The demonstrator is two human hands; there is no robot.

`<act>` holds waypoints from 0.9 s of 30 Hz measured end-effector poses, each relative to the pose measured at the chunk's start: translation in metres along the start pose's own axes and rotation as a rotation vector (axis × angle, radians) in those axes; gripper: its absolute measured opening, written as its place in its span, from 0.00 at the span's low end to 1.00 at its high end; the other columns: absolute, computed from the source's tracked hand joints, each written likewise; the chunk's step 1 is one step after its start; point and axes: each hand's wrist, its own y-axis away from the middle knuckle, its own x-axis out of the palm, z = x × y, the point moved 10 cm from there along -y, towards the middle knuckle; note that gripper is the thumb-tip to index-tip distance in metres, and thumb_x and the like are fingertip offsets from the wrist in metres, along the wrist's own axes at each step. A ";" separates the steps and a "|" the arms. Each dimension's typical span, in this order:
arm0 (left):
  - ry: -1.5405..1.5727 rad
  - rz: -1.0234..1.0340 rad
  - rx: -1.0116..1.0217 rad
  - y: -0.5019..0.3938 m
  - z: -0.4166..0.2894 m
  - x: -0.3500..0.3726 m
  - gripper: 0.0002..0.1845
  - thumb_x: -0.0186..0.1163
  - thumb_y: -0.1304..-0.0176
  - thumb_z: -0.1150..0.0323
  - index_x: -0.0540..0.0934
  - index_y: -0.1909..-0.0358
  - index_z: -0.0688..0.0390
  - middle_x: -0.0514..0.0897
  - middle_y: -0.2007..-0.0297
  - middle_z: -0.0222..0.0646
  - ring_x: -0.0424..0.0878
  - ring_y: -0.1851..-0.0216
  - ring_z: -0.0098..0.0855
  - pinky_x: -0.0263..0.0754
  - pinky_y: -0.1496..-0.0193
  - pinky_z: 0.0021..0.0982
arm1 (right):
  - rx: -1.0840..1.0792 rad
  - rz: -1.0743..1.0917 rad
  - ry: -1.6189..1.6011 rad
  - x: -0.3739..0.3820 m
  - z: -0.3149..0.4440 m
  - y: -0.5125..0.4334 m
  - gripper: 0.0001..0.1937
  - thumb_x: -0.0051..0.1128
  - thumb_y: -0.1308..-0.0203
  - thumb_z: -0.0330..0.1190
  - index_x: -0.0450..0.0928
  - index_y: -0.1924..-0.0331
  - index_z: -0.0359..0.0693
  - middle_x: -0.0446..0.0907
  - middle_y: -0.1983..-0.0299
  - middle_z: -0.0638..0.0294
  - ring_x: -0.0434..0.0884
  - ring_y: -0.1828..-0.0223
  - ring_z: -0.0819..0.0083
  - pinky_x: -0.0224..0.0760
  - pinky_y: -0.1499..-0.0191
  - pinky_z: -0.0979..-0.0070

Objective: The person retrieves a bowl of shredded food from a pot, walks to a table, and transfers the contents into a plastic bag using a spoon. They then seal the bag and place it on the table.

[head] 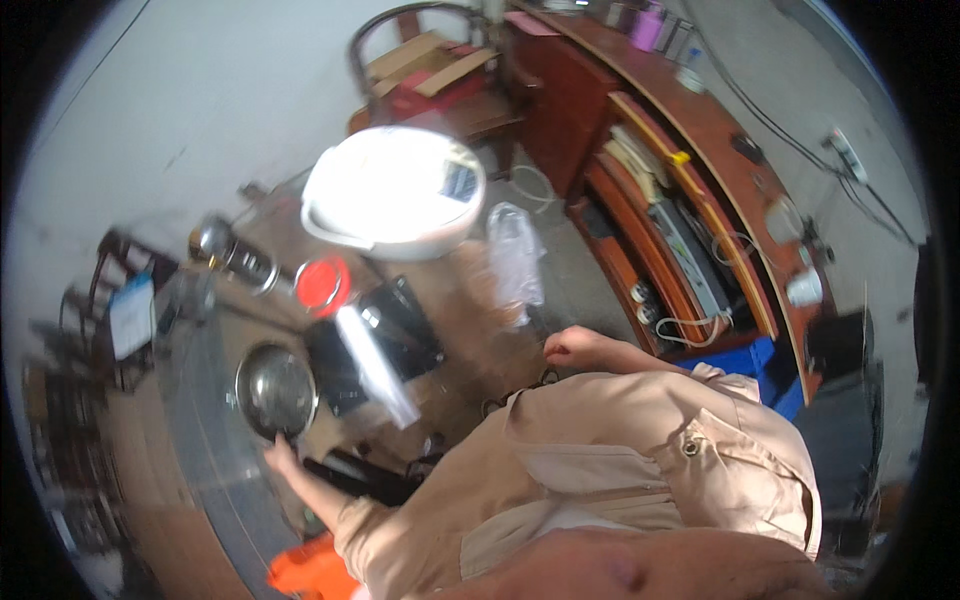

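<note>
My left hand (279, 454) grips the near edge or a short handle of a round metal bowl (276, 391), holding it over the left part of the glass-topped table. The bowl's shiny inside faces up and looks bare. Just right of it lies a flat black glossy panel (401, 319), crossed by a blurred whitish strip (375, 367). A jar with a red lid (322, 286) stands beyond the bowl. In front of my body, my right hand (574, 346) hangs with fingers curled, and I see nothing in it.
A large white bucket (390, 217) stands at the table's far side, beside a clear plastic bag (515, 255). A metal-and-glass vessel (236, 255) is at the left. A wooden desk with open drawers (697, 187) borders the right; a chair holds an open cardboard box (442, 75).
</note>
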 end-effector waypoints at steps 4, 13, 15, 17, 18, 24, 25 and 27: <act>0.485 0.044 -0.014 -0.006 0.010 0.014 0.14 0.54 0.45 0.70 0.69 0.59 0.66 0.74 0.71 0.38 0.67 0.85 0.28 0.64 0.87 0.24 | -0.017 -0.066 -0.075 0.004 -0.018 0.019 0.10 0.53 0.45 0.33 0.79 0.63 0.37 0.80 0.66 0.52 0.79 0.64 0.60 0.71 0.60 0.68; 0.777 0.143 0.115 0.020 -0.060 -0.010 0.13 0.54 0.46 0.72 0.69 0.60 0.67 0.76 0.70 0.40 0.67 0.85 0.24 0.63 0.89 0.22 | 0.102 -0.224 -0.200 -0.005 -0.047 0.089 0.11 0.54 0.45 0.35 0.79 0.61 0.39 0.81 0.64 0.54 0.79 0.61 0.60 0.72 0.59 0.67; 0.807 0.164 0.237 0.054 -0.112 -0.005 0.13 0.54 0.46 0.71 0.69 0.60 0.67 0.76 0.70 0.40 0.67 0.85 0.24 0.62 0.89 0.21 | 0.214 -0.202 -0.289 -0.006 -0.074 0.120 0.13 0.55 0.44 0.37 0.78 0.58 0.40 0.81 0.61 0.55 0.79 0.59 0.61 0.71 0.56 0.68; 0.836 0.231 0.338 0.105 -0.165 0.010 0.13 0.55 0.46 0.71 0.69 0.60 0.67 0.76 0.70 0.40 0.67 0.86 0.24 0.62 0.89 0.21 | 0.189 -0.428 -0.177 -0.037 -0.099 0.174 0.13 0.56 0.45 0.36 0.79 0.58 0.40 0.81 0.62 0.56 0.80 0.60 0.61 0.72 0.57 0.67; 0.843 0.285 0.380 0.135 -0.189 0.023 0.13 0.55 0.47 0.71 0.69 0.60 0.66 0.76 0.70 0.40 0.67 0.86 0.23 0.62 0.89 0.20 | 0.206 -0.596 -0.174 -0.056 -0.118 0.214 0.12 0.56 0.45 0.35 0.79 0.58 0.40 0.81 0.63 0.56 0.80 0.61 0.62 0.72 0.58 0.68; 0.831 0.733 0.487 0.347 -0.269 0.114 0.13 0.56 0.47 0.71 0.69 0.61 0.66 0.76 0.71 0.39 0.66 0.87 0.22 0.62 0.90 0.19 | 0.274 -2.026 -0.392 -0.115 -0.222 0.587 0.04 0.53 0.44 0.27 0.77 0.68 0.37 0.80 0.71 0.61 0.79 0.70 0.74 0.72 0.66 0.78; 0.813 0.804 0.473 0.381 -0.269 0.132 0.13 0.57 0.47 0.71 0.69 0.61 0.66 0.77 0.71 0.39 0.66 0.87 0.22 0.62 0.90 0.19 | 0.321 -2.212 -0.247 -0.112 -0.222 0.650 0.05 0.55 0.44 0.28 0.77 0.65 0.36 0.80 0.69 0.62 0.79 0.67 0.76 0.73 0.64 0.80; 0.755 0.891 0.387 0.441 -0.252 0.168 0.15 0.59 0.49 0.69 0.70 0.61 0.63 0.76 0.72 0.38 0.66 0.88 0.21 0.60 0.91 0.16 | 0.557 -2.440 0.006 -0.101 -0.219 0.731 0.14 0.60 0.46 0.35 0.76 0.59 0.34 0.81 0.66 0.57 0.80 0.64 0.70 0.74 0.59 0.76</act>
